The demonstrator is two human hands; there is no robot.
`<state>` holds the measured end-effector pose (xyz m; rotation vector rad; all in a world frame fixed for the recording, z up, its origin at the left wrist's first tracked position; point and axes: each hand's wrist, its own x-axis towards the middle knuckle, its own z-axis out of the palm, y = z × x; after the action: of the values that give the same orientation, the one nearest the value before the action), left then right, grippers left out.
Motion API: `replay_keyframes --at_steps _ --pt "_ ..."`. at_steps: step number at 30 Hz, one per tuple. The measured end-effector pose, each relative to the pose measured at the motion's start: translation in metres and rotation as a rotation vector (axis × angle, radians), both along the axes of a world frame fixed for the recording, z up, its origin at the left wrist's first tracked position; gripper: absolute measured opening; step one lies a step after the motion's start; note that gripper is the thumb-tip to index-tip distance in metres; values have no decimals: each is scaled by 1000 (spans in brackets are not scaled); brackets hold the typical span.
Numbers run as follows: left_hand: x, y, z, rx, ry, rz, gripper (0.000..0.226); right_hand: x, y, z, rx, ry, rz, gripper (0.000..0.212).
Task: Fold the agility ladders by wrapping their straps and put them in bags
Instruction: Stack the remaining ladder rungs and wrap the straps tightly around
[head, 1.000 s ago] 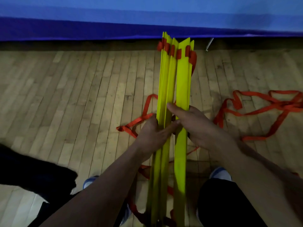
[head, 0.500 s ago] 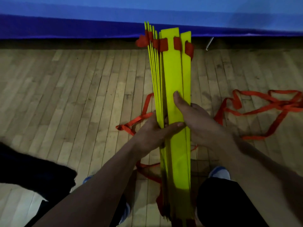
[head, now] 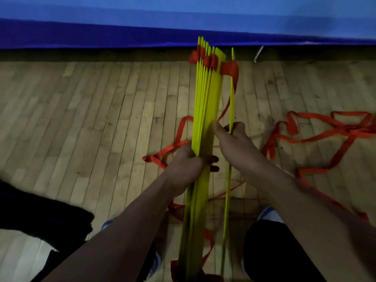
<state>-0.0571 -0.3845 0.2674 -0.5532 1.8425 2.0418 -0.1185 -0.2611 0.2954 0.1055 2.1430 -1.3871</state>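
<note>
A bundle of yellow ladder rungs (head: pixel 205 110) is held upright over the wooden floor (head: pixel 101 119), in front of the person, its upper ends reaching towards the blue wall padding (head: pixel 122 21); the rungs are stacked edge-on and joined near the top by short loops of orange strap (head: pixel 228 68); the bundle is gripped at mid-height by the left hand (head: pixel 187 165), whose fingers (head: pixel 213 159) are curled round it from the left, the tips showing on the right side; one single rung (head: pixel 231 98) is kept apart, just to the right of the bundle, and is pinched by the right hand (head: pixel 234 139) between thumb and curled fingers; the thumb is laid against the right face of the bundle; more orange strap is trailed loosely over the floor, partly behind the bundle to the left and in a tangle (head: pixel 325 129) well to the right; a length of it is seen hanging low beside the rungs near the knees; a dark shape (head: pixel 40 216) is seen at the lower left, too dim to identify; pale shoes (head: pixel 268 214) are visible beneath the arms
</note>
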Motion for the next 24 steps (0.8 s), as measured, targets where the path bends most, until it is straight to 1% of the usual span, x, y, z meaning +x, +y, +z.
replay_keyframes --at_steps 2,3,5,7,10,11,12,13,15,16,18,19,20,21,22,23,24 --pt "-1 0 1 -31 -3 54 32 1 0 0 7 3 16 69" --pt "0 0 1 -27 0 57 37 2 -3 0 0 2 19 72" --pt "2 0 3 11 12 5 49 4 -8 3 -52 -20 -3 79" --pt "4 0 6 53 50 -83 50 2 -11 4 -109 -86 -45 91" --pt "6 3 5 138 106 -221 42 -2 -9 0 -22 -129 -22 87" --pt "5 4 3 145 129 -234 44 -2 -8 -2 -26 -154 -10 85" --pt "5 4 1 131 123 -227 48 -1 -6 -4 -83 -194 -10 81" --pt "5 4 -1 97 102 -184 50 -2 -4 -5 -165 -243 -24 76" --pt "1 -2 -4 32 -38 8 44 -1 -1 -5 -312 -305 -48 63" --pt "-1 -8 -6 23 -123 108 37 0 2 -4 -312 -310 -4 54" --pt "-6 -20 -6 63 -227 239 27 2 6 -1 -204 -319 237 36" --pt "-10 -24 -6 83 -241 289 28 5 7 -1 -158 -377 367 34" --pt "-13 -27 -5 112 -244 360 28 9 8 -1 -138 -467 464 40" --pt "-16 -30 -3 129 -235 449 24 13 6 -1 -118 -541 529 52" --pt "-17 -32 0 127 -221 538 18 17 4 -1 -92 -545 581 62" --pt "-18 -34 -1 126 -192 605 12 20 1 -3 -51 -479 617 68" --pt "-19 -35 -3 140 -179 641 10 22 -1 -5 -28 -397 625 60"
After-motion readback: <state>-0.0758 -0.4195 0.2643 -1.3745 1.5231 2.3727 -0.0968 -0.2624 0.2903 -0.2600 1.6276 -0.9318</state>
